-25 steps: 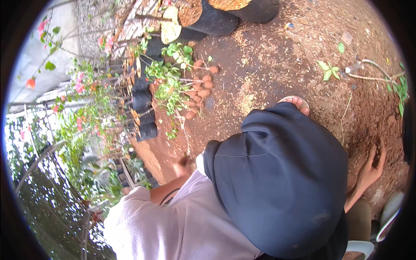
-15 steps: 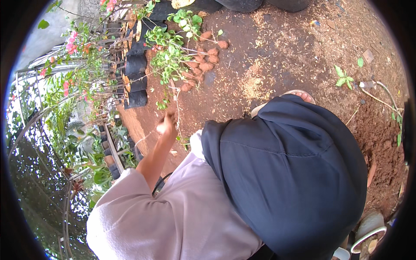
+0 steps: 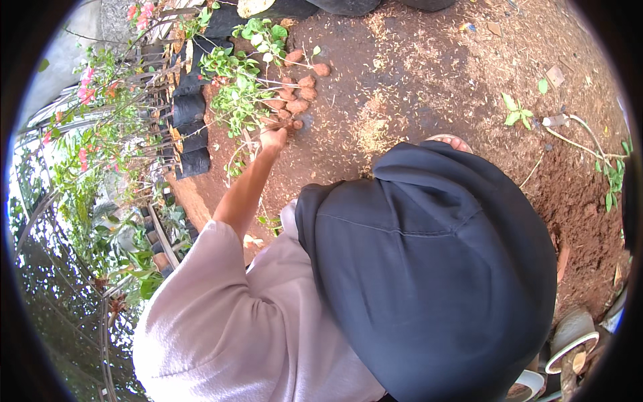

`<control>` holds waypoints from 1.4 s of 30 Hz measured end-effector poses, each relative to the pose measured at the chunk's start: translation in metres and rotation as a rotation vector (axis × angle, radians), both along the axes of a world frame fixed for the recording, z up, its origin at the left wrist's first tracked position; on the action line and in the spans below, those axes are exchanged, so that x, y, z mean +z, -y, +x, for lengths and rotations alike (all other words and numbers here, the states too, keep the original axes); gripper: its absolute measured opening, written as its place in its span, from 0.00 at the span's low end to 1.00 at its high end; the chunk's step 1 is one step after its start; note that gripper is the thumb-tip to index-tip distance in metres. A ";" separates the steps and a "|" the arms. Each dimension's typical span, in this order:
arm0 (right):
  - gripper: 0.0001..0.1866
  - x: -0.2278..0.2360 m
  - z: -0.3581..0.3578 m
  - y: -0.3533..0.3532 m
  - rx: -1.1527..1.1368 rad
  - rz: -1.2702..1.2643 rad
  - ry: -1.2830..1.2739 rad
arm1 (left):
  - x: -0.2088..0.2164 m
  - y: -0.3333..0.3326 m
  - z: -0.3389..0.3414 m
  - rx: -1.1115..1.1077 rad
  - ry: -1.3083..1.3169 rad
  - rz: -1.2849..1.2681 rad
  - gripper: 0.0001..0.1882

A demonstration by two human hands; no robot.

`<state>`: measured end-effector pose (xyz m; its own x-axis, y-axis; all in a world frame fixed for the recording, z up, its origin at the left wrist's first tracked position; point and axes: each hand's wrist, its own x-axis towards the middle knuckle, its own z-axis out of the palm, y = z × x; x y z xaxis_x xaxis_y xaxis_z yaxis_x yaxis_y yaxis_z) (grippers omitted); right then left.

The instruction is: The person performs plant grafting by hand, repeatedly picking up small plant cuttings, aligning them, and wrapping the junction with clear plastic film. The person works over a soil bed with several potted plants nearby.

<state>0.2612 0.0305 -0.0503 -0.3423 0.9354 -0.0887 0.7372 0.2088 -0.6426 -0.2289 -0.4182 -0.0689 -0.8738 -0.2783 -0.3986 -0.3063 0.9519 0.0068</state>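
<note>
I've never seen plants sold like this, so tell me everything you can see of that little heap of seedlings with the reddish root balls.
The seedlings lie on their sides in a loose heap on the brown soil, beside a row of black grow bags. Each has thin stems, small bright green leaves and a rounded, reddish-brown clod of earth packed around its roots, with no pot. The clods cluster toward the right, the foliage toward the left. The left hand reaches into the near end of the heap, touching the stems there.

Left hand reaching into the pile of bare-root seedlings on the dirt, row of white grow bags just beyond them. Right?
Not quite: the head view shows the grow bags are black, not white. The rest holds: the left hand reaches into the bare-root seedlings lying on the dirt.
</note>
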 end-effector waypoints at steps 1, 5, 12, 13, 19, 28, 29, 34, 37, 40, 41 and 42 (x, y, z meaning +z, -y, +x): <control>0.15 0.000 -0.003 -0.001 0.031 0.015 0.012 | -0.012 0.013 -0.008 -0.025 0.017 0.003 0.22; 0.14 0.018 -0.028 -0.001 0.022 -0.056 0.000 | -0.019 0.018 -0.012 -0.053 0.053 0.111 0.21; 0.14 0.019 -0.031 -0.003 -0.015 -0.063 0.019 | 0.006 0.004 0.018 0.230 -0.024 0.393 0.25; 0.14 0.019 -0.030 -0.003 0.003 -0.045 0.028 | 0.013 -0.010 0.029 0.271 -0.021 0.384 0.24; 0.14 0.002 -0.013 0.001 -0.061 -0.048 -0.051 | 0.032 -0.091 0.077 0.072 0.177 0.402 0.24; 0.13 0.029 -0.029 -0.018 0.032 0.118 0.026 | 0.068 -0.321 0.076 -0.011 1.206 1.440 0.49; 0.13 0.027 -0.023 -0.020 -0.015 0.031 -0.043 | 0.072 -0.352 0.082 -0.046 1.302 1.428 0.47; 0.17 0.039 -0.009 -0.025 -0.107 0.140 0.015 | 0.084 -0.444 0.121 -1.066 1.183 0.901 0.25; 0.20 0.038 0.014 -0.026 -0.203 0.139 0.076 | 0.088 -0.465 0.143 -1.114 1.235 0.864 0.28; 0.21 0.043 0.033 -0.020 -0.297 0.175 0.133 | 0.079 -0.473 0.167 -1.196 1.144 0.956 0.26; 0.21 0.039 0.039 -0.019 -0.327 0.153 0.128 | 0.077 -0.474 0.173 -1.203 1.106 0.960 0.25; 0.21 0.038 0.041 -0.020 -0.352 0.131 0.122 | 0.078 -0.473 0.182 -1.207 1.049 0.972 0.24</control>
<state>0.3025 0.0503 -0.0125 0.0068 0.9998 0.0193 0.8479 0.0045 -0.5301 -0.0467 0.0545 0.0093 0.2734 0.8483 -0.4534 0.2042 0.4094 0.8892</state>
